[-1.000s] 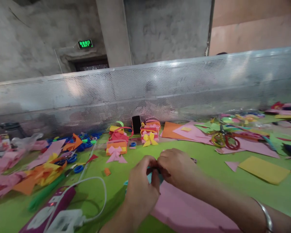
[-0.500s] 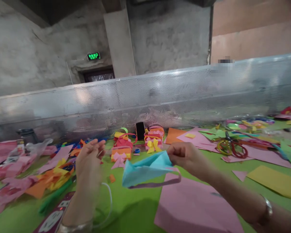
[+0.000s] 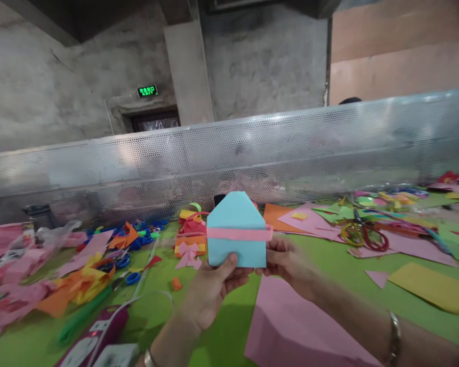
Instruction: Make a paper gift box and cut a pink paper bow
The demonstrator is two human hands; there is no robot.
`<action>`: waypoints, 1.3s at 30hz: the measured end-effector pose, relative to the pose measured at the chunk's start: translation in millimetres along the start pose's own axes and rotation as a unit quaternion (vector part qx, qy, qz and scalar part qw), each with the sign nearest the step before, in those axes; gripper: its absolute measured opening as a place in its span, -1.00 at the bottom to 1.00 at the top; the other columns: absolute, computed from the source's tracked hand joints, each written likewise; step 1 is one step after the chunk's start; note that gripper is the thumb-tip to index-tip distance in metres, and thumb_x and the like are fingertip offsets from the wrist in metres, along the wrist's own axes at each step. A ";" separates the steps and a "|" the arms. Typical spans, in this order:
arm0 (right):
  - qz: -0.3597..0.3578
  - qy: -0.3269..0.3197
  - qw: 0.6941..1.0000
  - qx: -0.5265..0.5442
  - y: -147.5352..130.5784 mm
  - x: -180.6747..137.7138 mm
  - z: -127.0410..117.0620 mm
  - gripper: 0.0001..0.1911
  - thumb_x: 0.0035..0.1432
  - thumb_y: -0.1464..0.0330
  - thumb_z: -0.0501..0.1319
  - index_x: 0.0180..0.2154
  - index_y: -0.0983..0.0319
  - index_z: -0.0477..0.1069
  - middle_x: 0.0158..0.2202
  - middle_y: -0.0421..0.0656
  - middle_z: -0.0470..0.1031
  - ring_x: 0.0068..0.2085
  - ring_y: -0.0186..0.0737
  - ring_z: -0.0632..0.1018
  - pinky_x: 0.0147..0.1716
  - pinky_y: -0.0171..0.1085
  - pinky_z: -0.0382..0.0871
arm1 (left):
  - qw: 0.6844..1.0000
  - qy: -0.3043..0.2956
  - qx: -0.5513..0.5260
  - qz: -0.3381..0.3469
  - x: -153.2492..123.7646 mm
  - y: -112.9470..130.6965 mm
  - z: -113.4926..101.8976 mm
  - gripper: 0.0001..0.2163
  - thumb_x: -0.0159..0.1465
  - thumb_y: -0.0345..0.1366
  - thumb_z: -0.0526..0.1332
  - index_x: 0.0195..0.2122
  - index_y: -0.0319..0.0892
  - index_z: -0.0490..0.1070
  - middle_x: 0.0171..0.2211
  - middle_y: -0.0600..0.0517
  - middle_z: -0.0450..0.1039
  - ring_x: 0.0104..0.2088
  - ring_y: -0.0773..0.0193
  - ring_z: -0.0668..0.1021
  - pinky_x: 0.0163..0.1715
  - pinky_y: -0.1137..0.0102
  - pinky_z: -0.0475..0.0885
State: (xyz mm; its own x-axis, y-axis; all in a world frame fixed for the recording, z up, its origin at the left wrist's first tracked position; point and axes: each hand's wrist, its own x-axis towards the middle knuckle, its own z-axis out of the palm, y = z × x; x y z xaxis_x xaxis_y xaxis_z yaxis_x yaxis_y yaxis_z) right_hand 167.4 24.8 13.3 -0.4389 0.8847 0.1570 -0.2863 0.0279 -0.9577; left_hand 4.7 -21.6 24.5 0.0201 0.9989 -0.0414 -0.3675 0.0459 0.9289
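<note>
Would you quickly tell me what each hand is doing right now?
Left hand: closed on the lower left edge of the blue paper envelope, thumb on its front.
Right hand: closed on the envelope's right side.

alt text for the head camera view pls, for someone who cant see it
Two hands hold up a light blue folded paper envelope with a pink paper band across it, the left hand gripping its lower left corner, the right hand its right side. Below lie a green table, coloured paper scraps and red-handled scissors.
</note>
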 end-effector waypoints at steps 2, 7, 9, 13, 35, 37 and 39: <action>-0.015 -0.009 0.997 -0.078 -2.3 -2.0 2.0 -0.87 -0.11 0.34 0.23 -0.55 0.27 0.33 -0.60 -0.24 0.40 -0.57 -0.38 0.44 -0.53 -0.37 0.25 | 0.999 0.037 -0.024 -0.005 1.4 0.9 1.3 -0.72 -0.06 -0.34 0.40 -0.33 -0.26 0.40 -0.43 -0.02 0.53 -0.46 0.27 0.56 -0.43 0.41 0.51; -0.020 -0.034 0.980 -0.195 -10.7 -9.2 7.7 -0.84 -0.09 0.42 0.04 -0.65 0.23 0.23 -0.74 -0.30 0.29 -0.68 -0.43 0.30 -0.63 -0.38 0.14 | 0.996 0.042 -0.075 -0.028 2.1 5.1 1.1 -0.81 -0.03 -0.42 0.38 -0.42 -0.29 0.40 -0.54 0.00 0.49 -0.58 0.35 0.52 -0.57 0.50 0.48; -0.041 -0.020 0.981 -0.188 -11.7 -11.8 10.7 -0.79 -0.08 0.40 0.03 -0.70 0.21 0.14 -0.80 -0.36 0.12 -0.72 -0.48 0.13 -0.68 -0.40 -0.02 | 0.989 0.045 -0.136 -0.034 1.9 0.4 2.2 -0.85 0.00 -0.44 0.36 -0.44 -0.29 0.40 -0.56 0.04 0.48 -0.60 0.40 0.50 -0.59 0.54 0.46; -0.118 0.038 0.981 -0.147 -8.9 -14.5 16.1 -0.72 -0.07 0.36 0.06 -0.71 0.20 0.03 -0.75 -0.39 -0.07 -0.67 -0.48 -0.04 -0.67 -0.40 -0.12 | 0.968 0.007 -0.249 -0.032 -0.4 -15.3 7.4 -0.83 -0.06 -0.40 0.40 -0.50 -0.30 0.42 -0.52 0.03 0.49 -0.49 0.42 0.53 -0.44 0.57 0.48; 0.080 -0.067 0.985 -0.140 1.6 -10.9 -0.1 -0.78 -0.12 0.33 0.13 -0.70 0.22 0.20 -0.81 -0.38 0.01 -0.71 -0.49 0.01 -0.68 -0.36 -0.18 | 0.984 0.007 -0.134 -0.121 3.2 -24.1 8.5 -0.72 -0.29 -0.46 0.47 -0.55 -0.32 0.44 -0.65 0.08 0.39 -0.69 0.52 0.38 -0.72 0.63 0.20; 0.071 -0.071 0.980 -0.171 1.3 -10.1 -1.1 -0.82 -0.14 0.37 0.12 -0.69 0.22 0.21 -0.80 -0.37 0.05 -0.70 -0.48 0.03 -0.68 -0.36 -0.16 | 0.985 -0.006 -0.117 -0.130 3.7 -22.9 6.5 -0.73 -0.28 -0.45 0.47 -0.55 -0.33 0.44 -0.66 0.07 0.38 -0.68 0.51 0.38 -0.72 0.63 0.18; 0.078 -0.070 0.973 -0.206 2.0 -10.6 0.0 -0.85 -0.14 0.38 0.09 -0.68 0.23 0.25 -0.81 -0.37 0.04 -0.71 -0.47 0.03 -0.68 -0.35 -0.17 | 0.984 -0.025 -0.111 -0.141 3.3 -21.6 5.8 -0.73 -0.28 -0.46 0.47 -0.54 -0.33 0.45 -0.65 0.06 0.39 -0.67 0.51 0.37 -0.71 0.63 0.16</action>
State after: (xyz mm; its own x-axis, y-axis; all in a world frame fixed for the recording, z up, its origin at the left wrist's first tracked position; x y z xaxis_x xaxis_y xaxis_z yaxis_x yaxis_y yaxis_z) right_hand 171.5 15.6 9.8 -0.5702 0.8215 0.0049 0.1465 0.1075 -0.9833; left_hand 18.1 -19.3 6.5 0.1936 0.9454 -0.2622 -0.5345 0.3257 0.7798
